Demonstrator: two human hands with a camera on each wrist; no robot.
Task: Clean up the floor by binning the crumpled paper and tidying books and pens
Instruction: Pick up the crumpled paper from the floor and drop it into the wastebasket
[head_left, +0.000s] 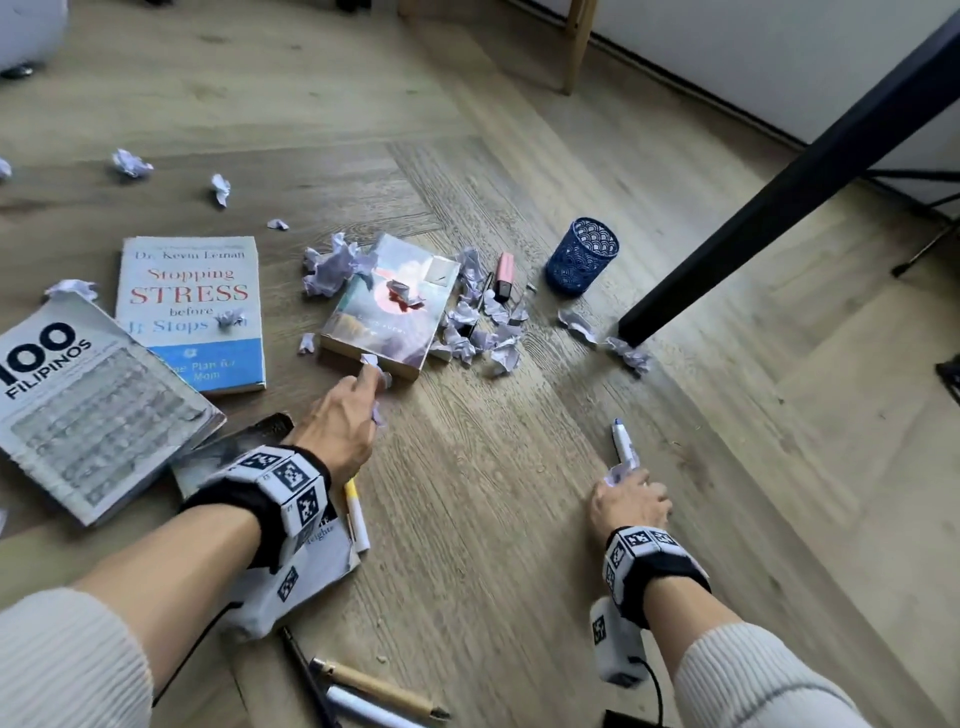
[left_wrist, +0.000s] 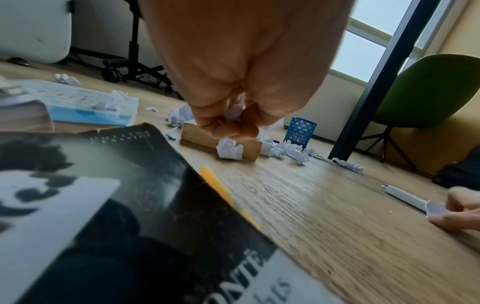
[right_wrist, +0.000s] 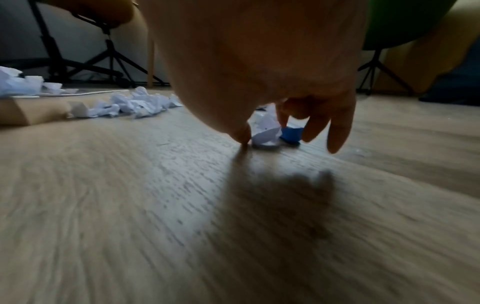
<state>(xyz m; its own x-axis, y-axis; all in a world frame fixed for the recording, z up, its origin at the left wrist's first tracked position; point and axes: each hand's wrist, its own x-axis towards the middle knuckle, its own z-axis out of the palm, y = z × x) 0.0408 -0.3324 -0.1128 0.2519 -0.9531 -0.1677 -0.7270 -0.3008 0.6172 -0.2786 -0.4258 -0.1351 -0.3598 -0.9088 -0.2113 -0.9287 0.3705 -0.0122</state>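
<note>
My left hand (head_left: 358, 410) hovers near the front edge of a pale novel (head_left: 389, 306), its curled fingers (left_wrist: 228, 125) holding crumpled paper (left_wrist: 235, 113). My right hand (head_left: 631, 499) is down at the floor, thumb and forefinger pinching a small paper ball (right_wrist: 267, 131) beside a white pen with a blue cap (head_left: 626, 447). More paper balls (head_left: 483, 332) lie around the novel. Two books, "Stopping Stress" (head_left: 189, 312) and "100 Filipinos" (head_left: 88, 410), lie at the left. A dark book (left_wrist: 103, 205) is under my left wrist, with a yellow pen (head_left: 356, 514) beside it.
A blue mesh pen cup (head_left: 582, 257) stands upright past the paper pile, a pink highlighter (head_left: 504, 275) next to it. A black table leg (head_left: 779, 197) slants down at the right. More pens (head_left: 374, 691) lie near my left forearm. A green chair (left_wrist: 426, 90) stands beyond.
</note>
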